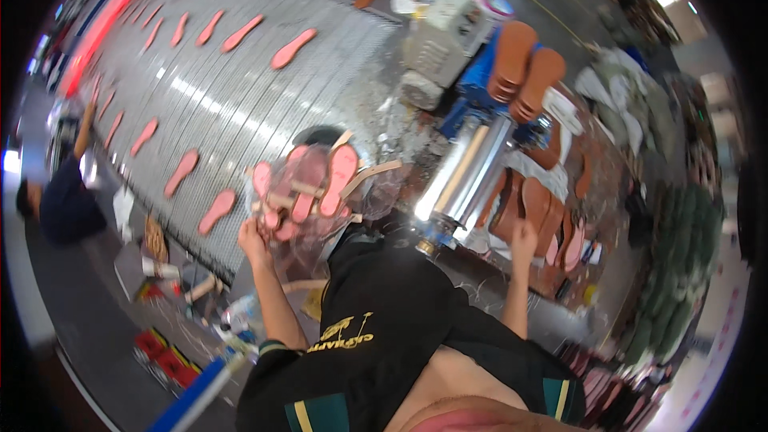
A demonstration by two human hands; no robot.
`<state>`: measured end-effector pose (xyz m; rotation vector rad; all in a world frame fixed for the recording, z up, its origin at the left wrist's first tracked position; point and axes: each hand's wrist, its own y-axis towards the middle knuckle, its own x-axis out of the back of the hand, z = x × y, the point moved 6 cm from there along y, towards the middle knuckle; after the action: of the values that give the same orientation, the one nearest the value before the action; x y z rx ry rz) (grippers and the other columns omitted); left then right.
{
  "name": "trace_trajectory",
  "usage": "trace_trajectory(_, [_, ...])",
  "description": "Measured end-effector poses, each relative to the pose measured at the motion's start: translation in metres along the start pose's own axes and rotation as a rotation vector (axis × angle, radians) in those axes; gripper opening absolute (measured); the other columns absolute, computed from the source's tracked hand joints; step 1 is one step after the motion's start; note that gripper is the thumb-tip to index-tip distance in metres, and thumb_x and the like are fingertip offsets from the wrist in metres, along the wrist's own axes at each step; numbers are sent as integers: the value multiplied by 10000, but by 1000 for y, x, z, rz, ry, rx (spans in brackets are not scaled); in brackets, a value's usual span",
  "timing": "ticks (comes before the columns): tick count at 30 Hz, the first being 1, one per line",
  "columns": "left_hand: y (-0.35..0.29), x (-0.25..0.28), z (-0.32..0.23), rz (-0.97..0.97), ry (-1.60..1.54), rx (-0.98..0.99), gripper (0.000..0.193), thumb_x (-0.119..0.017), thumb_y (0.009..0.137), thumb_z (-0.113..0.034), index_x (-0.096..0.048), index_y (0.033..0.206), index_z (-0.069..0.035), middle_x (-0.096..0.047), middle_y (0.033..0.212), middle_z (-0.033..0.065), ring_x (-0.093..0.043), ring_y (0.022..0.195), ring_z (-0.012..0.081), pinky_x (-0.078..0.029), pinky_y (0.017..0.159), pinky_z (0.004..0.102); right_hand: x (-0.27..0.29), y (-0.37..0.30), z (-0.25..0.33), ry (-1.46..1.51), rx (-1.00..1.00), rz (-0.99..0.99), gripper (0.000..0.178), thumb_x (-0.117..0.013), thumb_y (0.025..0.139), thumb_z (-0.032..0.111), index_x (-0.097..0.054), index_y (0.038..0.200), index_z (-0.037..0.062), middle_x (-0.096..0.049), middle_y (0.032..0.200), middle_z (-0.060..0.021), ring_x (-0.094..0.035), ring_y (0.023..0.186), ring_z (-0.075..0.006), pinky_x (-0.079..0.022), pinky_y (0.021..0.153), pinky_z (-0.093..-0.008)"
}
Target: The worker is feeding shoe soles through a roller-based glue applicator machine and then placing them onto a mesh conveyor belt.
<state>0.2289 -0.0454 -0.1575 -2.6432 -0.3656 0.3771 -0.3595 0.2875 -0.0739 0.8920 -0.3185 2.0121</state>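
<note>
My left hand (254, 243) is at the near edge of a pile of pink insoles (302, 206) with tan strips, partly under clear plastic. Its fingers look pinched together, and what they hold, if anything, is too small to make out. On the right, my right hand (524, 242) is closed at the lower end of a brown insole (534, 197), beside more brown insoles lying on a worn table. Between my hands stands a machine with shiny metal rollers (466, 178).
A ribbed metal conveyor (248, 84) carries spaced pink insoles on the left. A grey motor housing (442, 36) stands behind the rollers, with brown insoles (524, 68) stacked beside it. Another person (68, 200) is at the conveyor's far left side. Green sacks (676, 272) line the right.
</note>
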Motion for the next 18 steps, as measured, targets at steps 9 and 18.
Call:
trace_trajectory(9, [-47,-162,33,646,403,-105,171,-527,936,-190,-546,809,-77,-441,609,-47,-385,515,40,-313,446,195,13,136,283,286,243,-76,328,-624,840,156,-540,1136,42,-615,901,-85,-596,784,-136,-474,693,-258])
trace_trajectory(18, [-84,-198,42,954,449,-30,153,-525,927,-120,-565,846,3,-538,663,0,-476,587,59,-373,538,197,-40,204,303,-516,326,-106,417,-649,796,370,-517,995,28,-605,924,-199,-632,788,-372,-524,646,-441])
